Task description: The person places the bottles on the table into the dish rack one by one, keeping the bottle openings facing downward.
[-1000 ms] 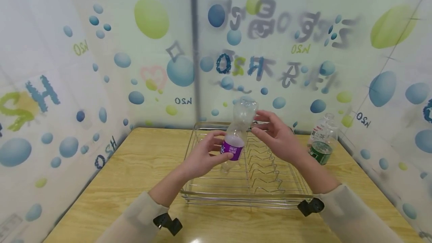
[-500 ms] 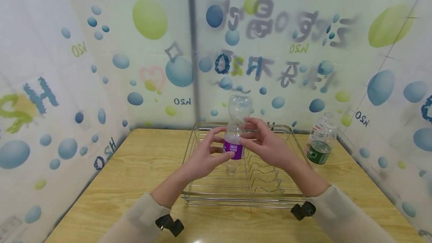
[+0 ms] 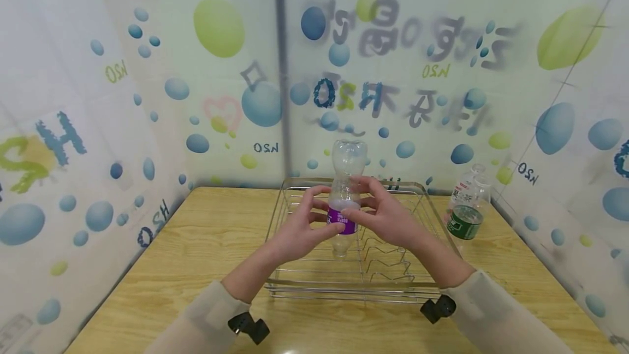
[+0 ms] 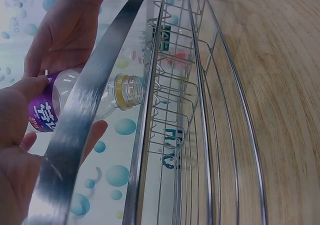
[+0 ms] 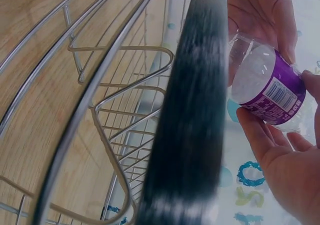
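A clear plastic bottle (image 3: 349,160) with a purple label is upside down over the wire dish rack (image 3: 363,285). Its neck points down without a cap, and a yellow ring (image 4: 120,91) circles it in the left wrist view. My left hand (image 3: 297,234) grips the bottle from the left, thumb on the purple label (image 5: 282,95). From the other side my right hand (image 3: 393,222) holds it too, thumb at the label's upper edge and fingers behind the bottle. Behind the rack's metal rim (image 4: 82,120), both hands and the bottle are partly hidden in the left wrist view.
To the right of the rack stand a clear bottle with a green label (image 3: 464,222) and, behind it, another clear bottle (image 3: 462,193). Wavy wire dividers (image 3: 388,250) fill the rack's right half. A patterned curtain (image 3: 236,124) hangs behind the wooden table (image 3: 196,234).
My right hand has moved left and down, from beside the bottle to holding it. The bottle has gone from tilted to about vertical, still upside down. My left hand has kept its grip.
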`<state>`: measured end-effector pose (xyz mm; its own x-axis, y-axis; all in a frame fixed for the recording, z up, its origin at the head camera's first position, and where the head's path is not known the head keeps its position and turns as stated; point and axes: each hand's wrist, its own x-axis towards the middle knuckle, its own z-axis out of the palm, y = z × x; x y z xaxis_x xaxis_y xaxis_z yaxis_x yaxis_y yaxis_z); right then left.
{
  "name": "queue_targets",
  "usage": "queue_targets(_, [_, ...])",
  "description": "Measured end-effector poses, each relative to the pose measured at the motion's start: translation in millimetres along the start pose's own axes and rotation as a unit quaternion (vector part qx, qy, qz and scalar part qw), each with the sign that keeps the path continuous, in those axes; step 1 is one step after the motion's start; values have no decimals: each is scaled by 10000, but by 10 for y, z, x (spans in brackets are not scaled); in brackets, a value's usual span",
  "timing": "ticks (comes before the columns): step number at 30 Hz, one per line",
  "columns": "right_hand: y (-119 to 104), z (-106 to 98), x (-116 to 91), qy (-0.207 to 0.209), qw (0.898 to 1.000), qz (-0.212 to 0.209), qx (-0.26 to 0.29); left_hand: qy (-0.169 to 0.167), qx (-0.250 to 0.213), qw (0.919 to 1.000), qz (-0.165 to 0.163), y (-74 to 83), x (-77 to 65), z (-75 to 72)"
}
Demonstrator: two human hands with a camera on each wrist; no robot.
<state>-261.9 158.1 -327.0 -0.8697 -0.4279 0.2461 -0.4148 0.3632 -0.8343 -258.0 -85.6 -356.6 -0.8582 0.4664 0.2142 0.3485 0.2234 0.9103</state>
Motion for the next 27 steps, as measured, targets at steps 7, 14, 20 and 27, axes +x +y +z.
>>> queue_targets(7, [-2,6,5,39,10000,-47,-39,86,101,9997,209,-10,-27,-65])
queue_targets(14, [16,-26,-10,167,9998,-61,-57,495,422,9977,189,-61,-171,-351])
queue_targets(20, [45,-79,-39,231,9997,-58,-41,962,801,9921,77,-228,-365,-651])
queue_targets(27, [75,-116,-49,258,9996,42,-66,1378,1139,9837,-195,-475,-592,-826])
